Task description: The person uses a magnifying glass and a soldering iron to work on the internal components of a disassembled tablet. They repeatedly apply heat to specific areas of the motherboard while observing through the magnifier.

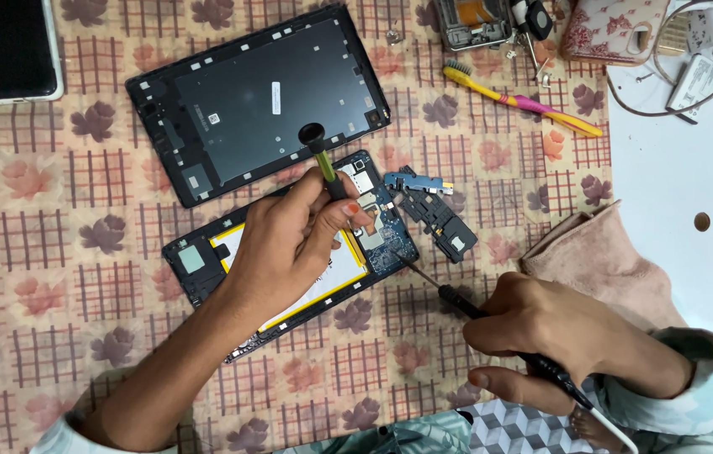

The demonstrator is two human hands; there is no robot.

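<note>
An opened tablet body (205,261) lies on the patterned cloth, its white battery with yellow edging and blue circuit board (386,231) exposed. My left hand (289,244) rests over the battery and grips a small screwdriver with a green and black handle (323,160), tip down at the board. My right hand (541,332) holds a thin black probe tool (457,298) whose metal tip reaches the board's lower right corner. The tablet's black back cover (255,101) lies just beyond, inner side up.
A removed black and blue part (436,210) sits right of the board. A yellow and pink toothbrush (524,101), a dark-screened phone (7,46), a pink floral case (613,29), a cable and charger (693,76) and a folded pink cloth (600,261) lie around.
</note>
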